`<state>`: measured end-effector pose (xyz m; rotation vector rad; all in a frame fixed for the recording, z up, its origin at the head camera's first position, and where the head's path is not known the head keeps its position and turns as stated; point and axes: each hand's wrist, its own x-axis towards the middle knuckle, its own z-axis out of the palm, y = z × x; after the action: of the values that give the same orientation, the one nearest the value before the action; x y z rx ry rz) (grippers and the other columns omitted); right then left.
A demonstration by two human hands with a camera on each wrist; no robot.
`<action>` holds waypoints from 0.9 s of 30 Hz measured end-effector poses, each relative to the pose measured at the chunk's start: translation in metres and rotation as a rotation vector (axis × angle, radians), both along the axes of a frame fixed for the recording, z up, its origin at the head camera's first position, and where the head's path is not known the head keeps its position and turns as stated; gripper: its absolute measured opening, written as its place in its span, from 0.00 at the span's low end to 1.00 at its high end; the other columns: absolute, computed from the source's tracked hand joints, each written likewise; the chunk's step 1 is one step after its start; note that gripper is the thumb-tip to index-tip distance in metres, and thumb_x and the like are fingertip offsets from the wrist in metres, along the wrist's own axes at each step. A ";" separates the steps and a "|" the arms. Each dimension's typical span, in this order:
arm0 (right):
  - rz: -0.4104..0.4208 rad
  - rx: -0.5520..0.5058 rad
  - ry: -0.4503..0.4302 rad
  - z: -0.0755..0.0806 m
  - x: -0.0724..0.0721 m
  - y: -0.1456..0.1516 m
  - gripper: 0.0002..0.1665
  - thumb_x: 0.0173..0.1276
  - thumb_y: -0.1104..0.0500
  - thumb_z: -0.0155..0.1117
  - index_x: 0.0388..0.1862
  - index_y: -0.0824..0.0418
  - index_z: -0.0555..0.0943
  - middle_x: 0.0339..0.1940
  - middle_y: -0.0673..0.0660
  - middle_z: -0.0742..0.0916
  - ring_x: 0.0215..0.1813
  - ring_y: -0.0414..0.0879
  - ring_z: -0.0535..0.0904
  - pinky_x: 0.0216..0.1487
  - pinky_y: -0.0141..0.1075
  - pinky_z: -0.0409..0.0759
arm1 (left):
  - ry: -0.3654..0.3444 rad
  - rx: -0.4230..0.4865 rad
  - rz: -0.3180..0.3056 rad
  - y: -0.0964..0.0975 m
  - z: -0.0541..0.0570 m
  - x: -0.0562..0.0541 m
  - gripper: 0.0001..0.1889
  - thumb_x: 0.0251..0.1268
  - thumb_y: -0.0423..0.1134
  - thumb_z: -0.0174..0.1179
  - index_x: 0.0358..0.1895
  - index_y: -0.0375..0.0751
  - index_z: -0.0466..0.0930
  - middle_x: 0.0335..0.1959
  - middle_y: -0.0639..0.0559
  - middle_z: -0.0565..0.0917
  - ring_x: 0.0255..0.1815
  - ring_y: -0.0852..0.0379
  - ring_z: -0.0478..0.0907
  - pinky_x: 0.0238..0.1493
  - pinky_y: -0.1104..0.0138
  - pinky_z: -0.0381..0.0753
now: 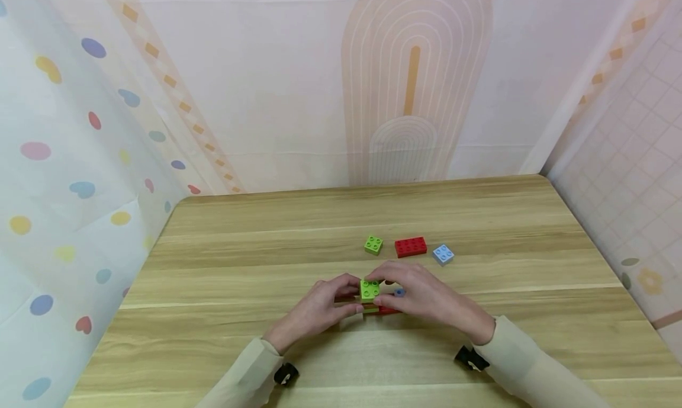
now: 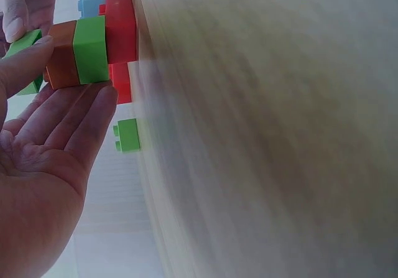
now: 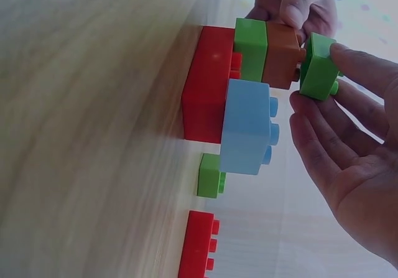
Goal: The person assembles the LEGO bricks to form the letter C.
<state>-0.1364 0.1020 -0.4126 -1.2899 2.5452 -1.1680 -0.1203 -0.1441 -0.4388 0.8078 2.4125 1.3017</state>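
My right hand [image 1: 421, 292] pinches a green toy brick [image 3: 319, 66] by its sides. That brick is tilted just over a brown brick [image 3: 282, 54], with a small gap between them in the right wrist view. Under the brown brick sits another green brick [image 3: 250, 48] on one end of a red brick [image 3: 208, 82]. A light blue brick [image 3: 245, 125] is mounted on the red brick's other end. My left hand [image 1: 319, 307] holds the stack from the left, thumb and fingers on opposite sides of the brown brick. In the head view the hands partly hide the lower bricks.
Beyond the hands on the wooden table [image 1: 266, 230] lie a loose green brick [image 1: 373, 245], a red brick [image 1: 411, 247] and a light blue brick [image 1: 443, 254]. A patterned curtain [image 1: 282, 88] hangs behind the table.
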 end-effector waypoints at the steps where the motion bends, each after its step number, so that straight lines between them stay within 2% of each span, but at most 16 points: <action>1: -0.002 0.003 -0.001 0.000 0.000 0.000 0.21 0.66 0.56 0.71 0.57 0.56 0.82 0.52 0.46 0.84 0.53 0.38 0.79 0.52 0.40 0.82 | 0.001 0.000 -0.001 0.000 0.000 0.000 0.18 0.67 0.36 0.65 0.58 0.40 0.76 0.55 0.46 0.84 0.56 0.57 0.81 0.56 0.66 0.79; 12: 0.008 0.015 0.002 -0.002 0.002 -0.002 0.19 0.67 0.54 0.70 0.57 0.53 0.83 0.53 0.44 0.83 0.53 0.36 0.78 0.51 0.35 0.81 | 0.005 0.000 -0.008 0.000 0.000 0.000 0.19 0.67 0.36 0.65 0.59 0.40 0.75 0.56 0.46 0.84 0.57 0.56 0.80 0.58 0.63 0.79; 21: 0.006 0.044 0.003 -0.002 0.002 -0.002 0.19 0.68 0.54 0.70 0.57 0.54 0.83 0.53 0.44 0.83 0.52 0.36 0.78 0.50 0.35 0.81 | -0.014 0.005 -0.004 0.000 0.000 0.001 0.19 0.66 0.36 0.65 0.59 0.39 0.75 0.56 0.44 0.83 0.57 0.55 0.80 0.58 0.65 0.78; 27: 0.006 0.040 -0.008 -0.003 0.002 -0.002 0.19 0.69 0.54 0.69 0.57 0.54 0.83 0.52 0.45 0.83 0.51 0.41 0.80 0.49 0.38 0.82 | -0.012 0.004 -0.001 0.001 0.000 0.001 0.19 0.65 0.34 0.66 0.58 0.39 0.75 0.55 0.45 0.84 0.57 0.56 0.80 0.57 0.68 0.78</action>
<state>-0.1347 0.0998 -0.4155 -1.2804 2.5436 -1.1124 -0.1197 -0.1430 -0.4383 0.8001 2.4005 1.3074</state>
